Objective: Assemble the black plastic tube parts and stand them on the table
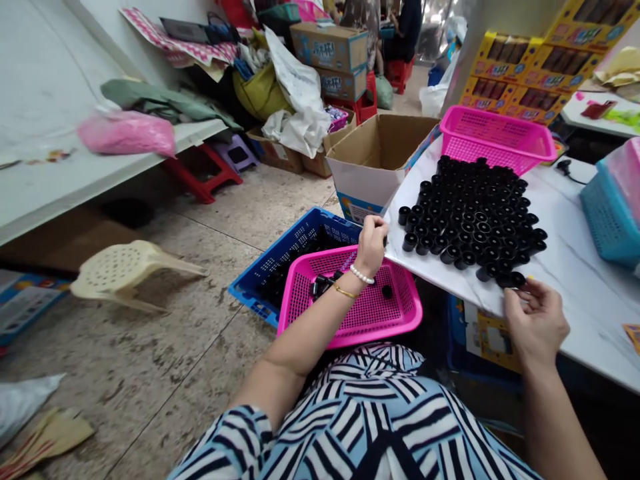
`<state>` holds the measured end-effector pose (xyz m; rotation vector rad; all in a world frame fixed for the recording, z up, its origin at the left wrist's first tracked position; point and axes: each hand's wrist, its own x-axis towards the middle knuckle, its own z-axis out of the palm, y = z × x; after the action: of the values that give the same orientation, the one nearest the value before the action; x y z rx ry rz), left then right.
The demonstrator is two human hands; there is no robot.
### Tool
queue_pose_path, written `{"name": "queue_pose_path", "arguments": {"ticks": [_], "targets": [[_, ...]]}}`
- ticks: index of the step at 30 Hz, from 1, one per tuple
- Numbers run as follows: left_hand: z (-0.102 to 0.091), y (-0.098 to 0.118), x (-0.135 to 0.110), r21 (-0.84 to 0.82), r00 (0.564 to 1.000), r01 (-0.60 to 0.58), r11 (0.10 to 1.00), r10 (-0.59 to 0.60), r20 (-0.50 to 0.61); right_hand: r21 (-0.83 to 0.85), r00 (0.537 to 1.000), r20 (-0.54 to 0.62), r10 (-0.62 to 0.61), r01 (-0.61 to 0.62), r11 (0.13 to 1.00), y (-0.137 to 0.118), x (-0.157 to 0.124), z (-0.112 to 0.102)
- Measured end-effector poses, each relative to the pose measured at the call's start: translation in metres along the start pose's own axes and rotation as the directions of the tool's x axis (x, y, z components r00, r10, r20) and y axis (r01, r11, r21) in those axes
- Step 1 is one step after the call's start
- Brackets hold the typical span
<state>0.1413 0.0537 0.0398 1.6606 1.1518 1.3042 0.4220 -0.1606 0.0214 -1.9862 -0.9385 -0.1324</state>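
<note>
Many small black plastic cylinders (pixel 473 220), hollow at the top, stand close together on the white marbled table (pixel 435 270). My left hand (pixel 371 248), with a bead bracelet at the wrist, is closed beside the table's left edge; a bit of a black cylinder (pixel 385 241) shows at its fingers. At the near edge, my right hand (pixel 537 319) has its thumb and fingers closed on a black cylinder (pixel 516 279) that lies tilted at the front of the group. Below my left arm, a pink mesh basket (pixel 395 320) holds several loose black cylinders.
Under the pink basket sits a blue crate (pixel 260 272) with more black pieces. An open carton (pixel 367 177) stands left of the table. Another pink basket (pixel 500 137) and a turquoise basket (pixel 613 213) rest on the tabletop. A cream stool (pixel 117 270) is on the floor.
</note>
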Motion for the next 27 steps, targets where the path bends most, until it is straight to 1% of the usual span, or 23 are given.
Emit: {"name": "queue_pose_path", "arguments": {"ticks": [3,5,6,8,11,14,17,20,22,24,26,27], "targets": [[-0.001,0.004,0.009,0.007,0.997,0.012,1.0,-0.013,0.073,-0.037,0.998,-0.052,0.023,-0.025,0.999,-0.003,0.002,0.002],[-0.001,0.008,0.012,0.015,0.994,-0.009,1.0,0.007,0.113,-0.036,0.998,-0.054,0.02,-0.022,0.999,-0.005,0.003,0.001],[-0.002,0.01,0.013,0.026,0.992,-0.039,0.999,0.035,0.124,-0.028,0.999,-0.05,0.017,-0.019,0.999,-0.006,0.003,0.0],[-0.002,0.012,0.014,0.086,0.984,-0.135,0.987,0.123,0.128,-0.008,0.999,-0.037,0.015,-0.015,1.0,-0.007,0.004,-0.001],[0.002,0.005,0.014,0.252,0.96,-0.275,0.928,0.248,0.133,0.019,0.999,-0.048,0.01,-0.009,1.0,-0.005,0.006,-0.002],[0.009,-0.008,0.013,0.372,0.949,-0.315,0.873,0.295,0.111,0.033,0.998,-0.061,-0.019,0.021,0.999,0.001,0.008,-0.001],[0.018,-0.017,0.013,0.378,0.938,-0.344,0.859,0.332,0.099,0.048,0.996,-0.06,-0.064,0.067,0.997,0.005,0.01,0.0],[0.027,-0.02,0.013,0.31,0.921,-0.391,0.867,0.369,0.128,0.052,0.994,-0.07,-0.087,0.091,0.994,0.005,0.01,-0.001],[0.03,-0.019,0.013,0.256,0.921,-0.388,0.886,0.362,0.141,0.058,0.993,-0.075,-0.086,0.09,0.994,0.002,0.01,-0.003],[0.028,-0.016,0.011,0.214,0.938,-0.342,0.915,0.318,0.141,0.068,0.994,-0.067,-0.084,0.089,0.994,-0.001,0.009,-0.004],[0.015,-0.013,0.006,0.187,0.964,-0.257,0.948,0.237,0.12,0.072,0.995,-0.051,-0.087,0.09,0.993,-0.004,0.009,-0.005],[0.004,-0.013,0.003,0.175,0.976,-0.207,0.963,0.191,0.101,0.073,0.995,-0.049,-0.089,0.092,0.993,-0.005,0.01,-0.005]]}}
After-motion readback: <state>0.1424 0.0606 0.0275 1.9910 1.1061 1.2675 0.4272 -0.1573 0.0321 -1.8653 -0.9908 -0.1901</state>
